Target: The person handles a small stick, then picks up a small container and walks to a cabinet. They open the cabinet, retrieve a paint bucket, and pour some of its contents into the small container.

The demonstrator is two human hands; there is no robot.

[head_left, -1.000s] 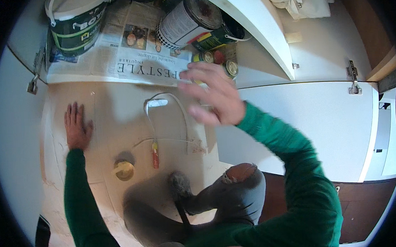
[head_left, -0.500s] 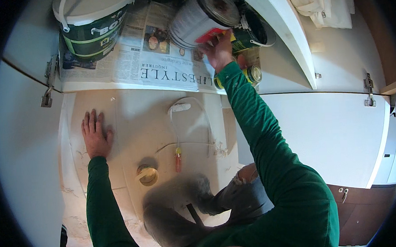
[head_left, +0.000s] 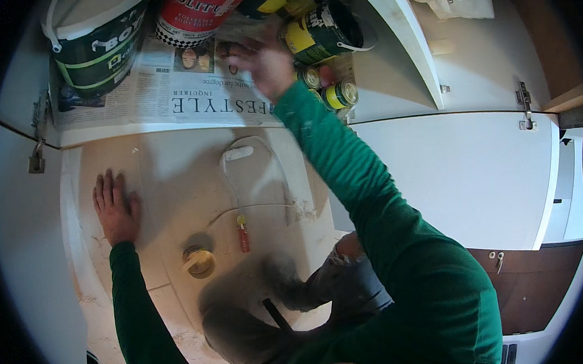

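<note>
Green pail (head_left: 312, 36), right of the blurred, seemingly splayed right hand (head_left: 270, 67), looks stiff, best lifted by its handle (head_left: 354, 48); left hand (head_left: 117, 212) spread.

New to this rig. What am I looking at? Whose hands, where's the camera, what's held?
No machine here: these are a person's bare hands in green sleeves. The camera sits on their head, looking down through a fisheye lens, so straight edges bend near the rim. Picture left is the person's left.

The left hand lies flat on a dusty tan sheet, holding nothing. On that sheet are a tool with a red-and-yellow handle and a small round container.

The right hand is over printed newspaper lining a white shelf. It is blurred, but no held object shows. Around it stand a red can with a checked band, a dark green bucket with a yellow label and small metal-lidded cans.
</note>
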